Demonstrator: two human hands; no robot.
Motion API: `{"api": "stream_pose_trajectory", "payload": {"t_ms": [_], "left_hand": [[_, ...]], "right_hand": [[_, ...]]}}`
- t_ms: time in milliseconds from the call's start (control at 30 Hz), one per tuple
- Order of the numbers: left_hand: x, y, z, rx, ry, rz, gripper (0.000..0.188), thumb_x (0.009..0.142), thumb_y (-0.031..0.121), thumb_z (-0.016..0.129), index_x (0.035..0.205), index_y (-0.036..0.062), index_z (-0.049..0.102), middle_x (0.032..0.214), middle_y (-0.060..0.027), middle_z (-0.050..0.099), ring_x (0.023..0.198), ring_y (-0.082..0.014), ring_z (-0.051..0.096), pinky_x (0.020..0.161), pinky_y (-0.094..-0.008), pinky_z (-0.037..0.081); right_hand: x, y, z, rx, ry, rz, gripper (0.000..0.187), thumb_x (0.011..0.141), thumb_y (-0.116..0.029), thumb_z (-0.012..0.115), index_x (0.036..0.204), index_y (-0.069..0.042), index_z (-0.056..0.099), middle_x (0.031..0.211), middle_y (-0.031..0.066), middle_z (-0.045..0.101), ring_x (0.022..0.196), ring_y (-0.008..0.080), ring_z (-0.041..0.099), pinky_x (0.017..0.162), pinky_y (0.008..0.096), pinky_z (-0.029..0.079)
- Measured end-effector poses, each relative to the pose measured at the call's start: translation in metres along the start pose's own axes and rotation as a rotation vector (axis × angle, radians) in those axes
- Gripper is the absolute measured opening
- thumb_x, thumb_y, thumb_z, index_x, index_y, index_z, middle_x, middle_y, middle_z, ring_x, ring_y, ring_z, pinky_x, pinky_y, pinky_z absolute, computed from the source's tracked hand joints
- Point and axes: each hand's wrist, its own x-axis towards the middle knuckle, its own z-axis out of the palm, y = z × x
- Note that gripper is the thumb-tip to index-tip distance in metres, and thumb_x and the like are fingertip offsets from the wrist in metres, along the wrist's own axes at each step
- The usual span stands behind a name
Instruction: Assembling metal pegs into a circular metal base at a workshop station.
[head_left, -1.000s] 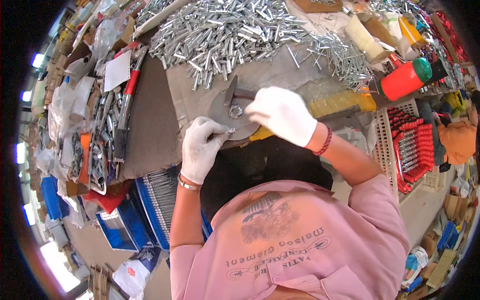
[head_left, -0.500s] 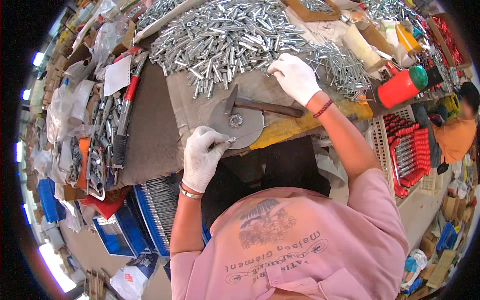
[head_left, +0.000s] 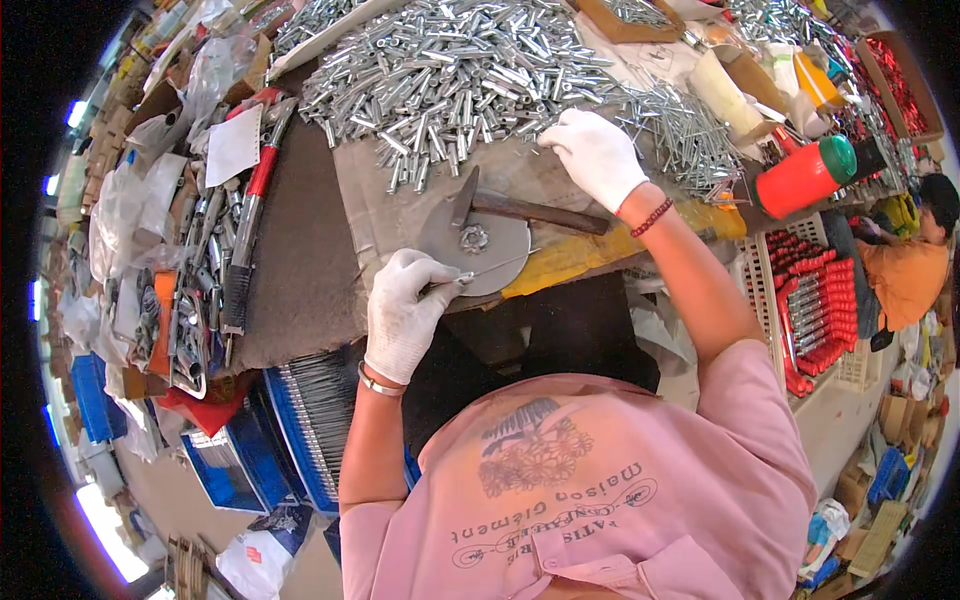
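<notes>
My left hand (head_left: 405,318), in a white glove, pinches a small metal piece with a thin metal rod (head_left: 508,262) reaching out to the right. It is held at the near edge of a round grey plate (head_left: 440,235). A flower-shaped metal ring (head_left: 473,238) sits on that plate, and a hammer (head_left: 535,209) lies with its head over the plate's far side. My right hand (head_left: 598,160), also gloved, hovers beyond the hammer handle, thumb and fingers drawn together; what they hold, if anything, is too small to tell. Beyond are heaped metal sleeves (head_left: 450,80) and, farther right, thin metal pins (head_left: 685,145).
A red bottle with a green cap (head_left: 800,178) stands at the bench's right. Below it, a white crate (head_left: 765,290) holds red-handled tools. Tools and plastic bags crowd the left, above blue bins (head_left: 230,470). A person in orange (head_left: 905,275) is at far right.
My right hand has shifted very slightly to the right and nearer. My left hand keeps its pinch in nearly the same place. The view has tilted a little.
</notes>
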Motion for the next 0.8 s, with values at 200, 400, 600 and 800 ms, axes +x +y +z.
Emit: {"api": "stream_pose_trajectory", "payload": {"t_ms": [200,400,600,800], "left_hand": [[-0.002,0.001,-0.001,0.013,-0.003,-0.004,0.016,0.076,0.0,0.083,0.088,0.0068,0.074,0.088,-0.01,0.066,0.084,-0.0298,0.066,0.074,-0.0391,0.052],[0.0,-0.001,-0.002,0.049,-0.036,-0.015,0.016,0.076,0.001,0.084,0.087,0.0072,0.074,0.087,-0.01,0.066,0.084,-0.0304,0.066,0.074,-0.0392,0.052],[0.002,0.001,-0.003,0.117,-0.084,-0.102,0.011,0.078,0.007,0.081,0.086,0.0074,0.074,0.089,-0.0106,0.066,0.088,-0.0323,0.067,0.077,-0.0411,0.053],[0.0,-0.002,-0.002,0.073,-0.078,-0.114,0.01,0.079,0.009,0.081,0.087,0.0082,0.075,0.091,-0.0099,0.067,0.09,-0.0326,0.067,0.079,-0.0413,0.053]], "right_hand": [[-0.003,-0.01,-0.02,-0.031,-0.03,-0.067,0.013,0.093,-0.014,0.064,0.094,-0.015,0.076,0.095,0.0067,0.067,0.096,0.0282,0.068,0.085,0.0422,0.056],[-0.001,0.001,-0.017,-0.054,-0.071,-0.034,0.008,0.092,-0.016,0.065,0.093,-0.013,0.073,0.095,0.0076,0.068,0.094,0.0294,0.068,0.084,0.043,0.057],[-0.018,-0.064,-0.053,0.388,-0.023,-0.141,0.009,0.088,-0.013,0.075,0.094,-0.008,0.072,0.094,0.0079,0.069,0.085,0.0241,0.071,0.079,0.035,0.058],[-0.048,-0.128,-0.041,0.62,0.015,-0.235,0.01,0.081,-0.008,0.076,0.085,-0.009,0.067,0.086,0.0083,0.065,0.086,0.031,0.068,0.076,0.04,0.055]]}}
